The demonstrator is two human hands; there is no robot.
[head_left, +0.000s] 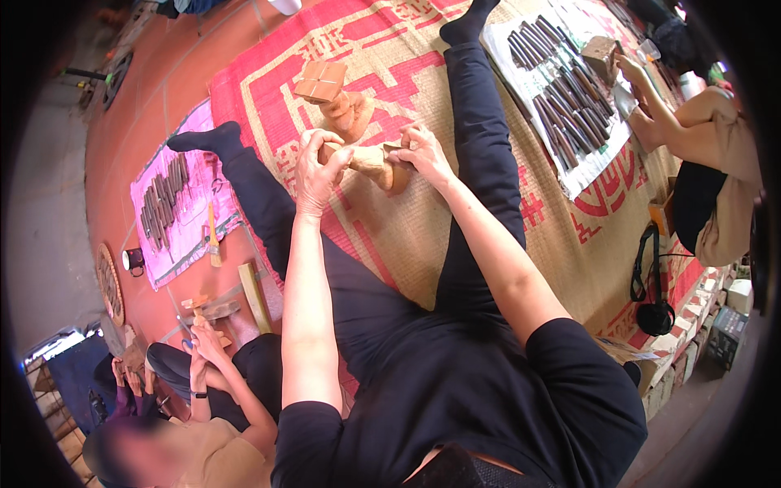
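Between my spread legs, a pale carved wooden piece (374,166) is held above the woven mat, tilted sideways. My left hand (317,169) is closed round its left end, thumb toward me. At the other end my right hand (423,154) pinches a small thin brownish strip (391,150) against the wood; its material is too small to tell. Just beyond my hands stands a second carved wooden figure (348,114), reddish-brown, with a square block (323,80) at its top. Part of the piece I hold is hidden by my fingers.
Many dark-handled carving tools (569,106) lie on a white cloth at right, others (165,199) on a pink cloth at left. A mallet (213,236) and a mug (133,260) are nearby. Co-workers (203,366) sit at lower left and right (691,138). Headphones (653,313) lie at right.
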